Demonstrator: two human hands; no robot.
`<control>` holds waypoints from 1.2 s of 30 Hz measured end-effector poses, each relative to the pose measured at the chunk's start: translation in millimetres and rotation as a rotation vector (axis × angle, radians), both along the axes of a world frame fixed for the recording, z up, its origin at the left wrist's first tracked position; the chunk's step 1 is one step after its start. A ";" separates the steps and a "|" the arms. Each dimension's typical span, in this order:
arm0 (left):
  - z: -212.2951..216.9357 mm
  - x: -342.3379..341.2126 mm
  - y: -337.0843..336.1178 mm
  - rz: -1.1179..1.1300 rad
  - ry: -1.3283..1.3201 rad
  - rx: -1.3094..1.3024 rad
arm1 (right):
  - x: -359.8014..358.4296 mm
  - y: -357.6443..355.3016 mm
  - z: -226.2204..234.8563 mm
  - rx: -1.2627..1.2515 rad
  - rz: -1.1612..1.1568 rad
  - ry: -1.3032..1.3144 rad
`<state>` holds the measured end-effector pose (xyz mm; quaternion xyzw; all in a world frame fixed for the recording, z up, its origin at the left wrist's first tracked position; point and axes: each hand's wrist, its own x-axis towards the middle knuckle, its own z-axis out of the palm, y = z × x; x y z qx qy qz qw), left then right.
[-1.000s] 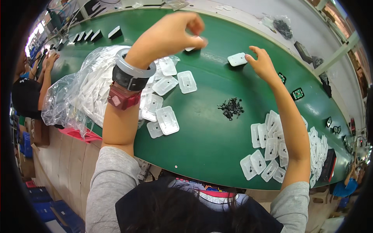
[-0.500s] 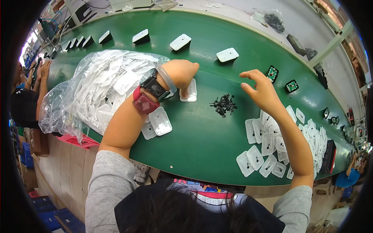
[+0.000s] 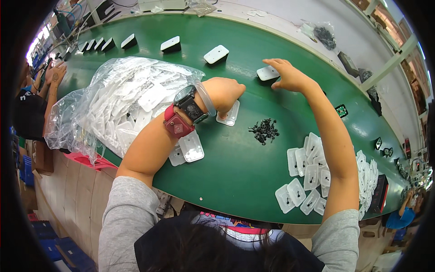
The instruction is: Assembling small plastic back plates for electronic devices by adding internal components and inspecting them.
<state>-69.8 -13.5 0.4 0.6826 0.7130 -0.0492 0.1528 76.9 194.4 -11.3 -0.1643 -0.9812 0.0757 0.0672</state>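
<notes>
A white plastic cover (image 3: 234, 112) with rounded corners is at the middle of the green table, and my left hand (image 3: 226, 95) is closed on it, its thumb pressed onto the near part. The hand's back hides most of its fingers. Farther right, my right hand (image 3: 290, 76) stretches out with thumb and fingers apart, at the right side of a black box with a white top (image 3: 266, 73); nothing is visibly gripped. Between my forearms lies a small pile of black parts with thin stems (image 3: 263, 131). Two loose white covers (image 3: 192, 146) lie beside my left wrist.
A clear bag full of white covers (image 3: 122, 99) lies at left. Several white trays (image 3: 297, 192), many with a small black part, spread under my right forearm. White-topped black boxes (image 3: 216, 55) line the far side. A green circuit board (image 3: 341, 110) lies right. Another person's hand (image 3: 56, 74) is far left.
My right hand has moved away from me and left, up to the white-topped box. My left hand and its cover have shifted slightly right, and the cover is turned a little. The view has shifted slightly.
</notes>
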 end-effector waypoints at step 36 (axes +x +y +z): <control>15.6 25.5 5.4 -0.096 -0.550 1.150 | 60.1 -95.4 56.0 -0.355 0.101 0.556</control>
